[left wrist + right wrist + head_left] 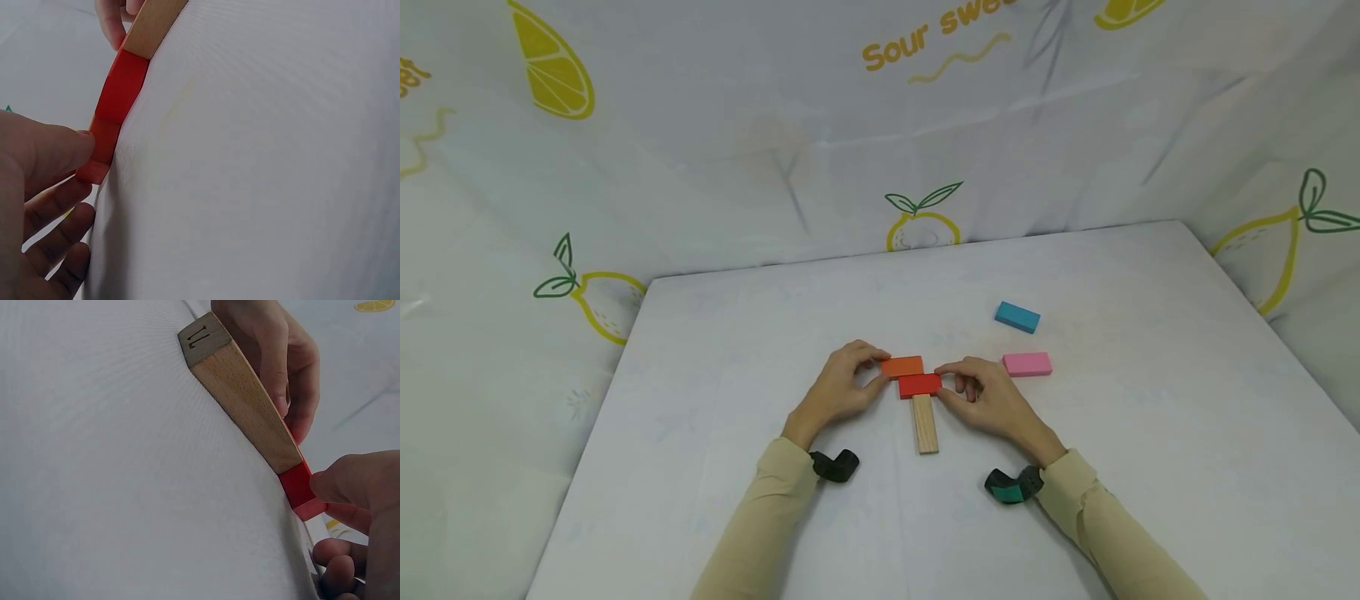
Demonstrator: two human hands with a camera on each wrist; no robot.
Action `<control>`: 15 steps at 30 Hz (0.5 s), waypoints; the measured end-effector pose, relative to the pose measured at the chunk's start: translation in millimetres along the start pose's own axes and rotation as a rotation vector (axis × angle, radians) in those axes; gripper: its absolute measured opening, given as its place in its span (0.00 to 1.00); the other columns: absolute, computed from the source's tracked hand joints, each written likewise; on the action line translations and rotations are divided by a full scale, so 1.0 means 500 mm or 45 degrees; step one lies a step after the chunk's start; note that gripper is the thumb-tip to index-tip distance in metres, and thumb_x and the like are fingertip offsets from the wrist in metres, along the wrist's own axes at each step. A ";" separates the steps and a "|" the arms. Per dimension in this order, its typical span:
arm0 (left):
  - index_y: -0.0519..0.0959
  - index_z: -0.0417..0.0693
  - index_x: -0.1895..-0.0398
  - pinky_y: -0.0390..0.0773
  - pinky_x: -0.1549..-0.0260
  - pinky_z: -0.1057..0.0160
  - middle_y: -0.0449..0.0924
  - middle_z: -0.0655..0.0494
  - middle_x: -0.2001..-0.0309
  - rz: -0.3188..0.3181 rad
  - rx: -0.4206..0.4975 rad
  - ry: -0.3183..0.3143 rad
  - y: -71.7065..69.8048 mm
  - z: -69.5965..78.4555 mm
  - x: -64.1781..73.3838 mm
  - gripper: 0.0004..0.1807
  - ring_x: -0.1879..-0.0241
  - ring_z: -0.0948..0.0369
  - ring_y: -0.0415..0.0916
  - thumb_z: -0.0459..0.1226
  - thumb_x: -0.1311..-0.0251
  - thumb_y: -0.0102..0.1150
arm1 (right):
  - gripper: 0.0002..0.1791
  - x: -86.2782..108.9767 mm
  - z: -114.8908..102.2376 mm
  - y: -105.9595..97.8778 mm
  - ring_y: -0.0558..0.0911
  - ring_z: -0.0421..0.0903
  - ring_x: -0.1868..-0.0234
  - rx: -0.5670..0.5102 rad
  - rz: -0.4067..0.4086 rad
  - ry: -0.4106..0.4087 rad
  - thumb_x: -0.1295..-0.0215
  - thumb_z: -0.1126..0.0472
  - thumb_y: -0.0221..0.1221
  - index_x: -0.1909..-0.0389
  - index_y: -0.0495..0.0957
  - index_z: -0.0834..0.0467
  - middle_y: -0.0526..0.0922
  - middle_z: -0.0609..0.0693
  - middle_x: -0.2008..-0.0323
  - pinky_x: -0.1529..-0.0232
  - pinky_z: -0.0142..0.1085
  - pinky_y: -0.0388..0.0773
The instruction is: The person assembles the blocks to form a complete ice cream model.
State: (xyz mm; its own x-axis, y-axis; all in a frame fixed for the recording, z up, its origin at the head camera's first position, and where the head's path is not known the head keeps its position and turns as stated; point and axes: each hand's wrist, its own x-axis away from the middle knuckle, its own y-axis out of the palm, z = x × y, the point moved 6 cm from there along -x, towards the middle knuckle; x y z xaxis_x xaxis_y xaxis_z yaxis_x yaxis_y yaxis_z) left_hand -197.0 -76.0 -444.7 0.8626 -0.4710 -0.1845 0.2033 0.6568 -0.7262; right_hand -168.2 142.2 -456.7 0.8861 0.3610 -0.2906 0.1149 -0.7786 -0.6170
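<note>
An orange block [904, 367] lies flat on the white table, and my left hand [842, 385] pinches its left end between thumb and fingers. Just in front of it, shifted a little right, is a red block [919, 385]; my right hand [988, 400] pinches that one's right end. The long sides of the two blocks touch. A plain wooden block [926, 425] points toward me, its far end against the red block's near side. In the right wrist view a dark mark shows on the wooden block's end [205, 339].
To the right of my right hand lies a pink block [1027, 364]. Farther back is a blue block [1017, 317], slightly turned. A white cloth [760, 167] with lemon prints hangs behind the table. Black wrist devices [835, 466] sit at both cuffs.
</note>
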 end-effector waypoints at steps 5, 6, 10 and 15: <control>0.84 0.42 0.48 0.80 0.50 0.59 0.85 0.50 0.52 -0.003 0.003 0.018 0.006 0.004 -0.004 0.15 0.55 0.57 0.78 0.34 0.37 0.65 | 0.14 0.001 -0.001 0.000 0.69 0.33 0.77 0.008 -0.002 0.005 0.40 0.62 0.70 0.53 0.87 0.57 0.75 0.42 0.75 0.74 0.28 0.69; 0.84 0.42 0.48 0.80 0.50 0.59 0.85 0.50 0.52 -0.003 0.000 0.020 0.007 0.005 -0.005 0.15 0.55 0.57 0.78 0.34 0.37 0.65 | 0.14 0.000 -0.001 0.000 0.69 0.33 0.77 0.008 -0.002 0.006 0.40 0.62 0.70 0.53 0.87 0.57 0.75 0.42 0.75 0.74 0.28 0.69; 0.84 0.43 0.47 0.80 0.50 0.58 0.85 0.51 0.51 -0.005 0.004 0.020 0.011 0.008 -0.008 0.15 0.55 0.57 0.78 0.35 0.36 0.65 | 0.14 0.000 -0.001 0.000 0.69 0.32 0.77 0.004 -0.001 0.009 0.41 0.62 0.70 0.53 0.87 0.58 0.75 0.43 0.75 0.74 0.28 0.69; 0.84 0.43 0.46 0.80 0.49 0.58 0.85 0.51 0.51 0.001 0.026 0.014 0.014 0.008 -0.008 0.15 0.54 0.57 0.78 0.35 0.36 0.64 | 0.14 0.000 -0.002 0.000 0.69 0.32 0.77 -0.006 -0.006 0.014 0.40 0.62 0.70 0.53 0.87 0.59 0.75 0.43 0.76 0.74 0.28 0.69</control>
State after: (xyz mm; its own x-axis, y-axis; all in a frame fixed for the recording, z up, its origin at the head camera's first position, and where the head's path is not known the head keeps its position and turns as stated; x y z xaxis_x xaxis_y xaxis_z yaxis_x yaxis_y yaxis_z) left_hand -197.3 -67.1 -446.5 0.8575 -0.4772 -0.1925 0.2121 0.6688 -0.7126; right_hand -168.0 141.7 -456.0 0.8904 0.3590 -0.2800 0.1210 -0.7795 -0.6147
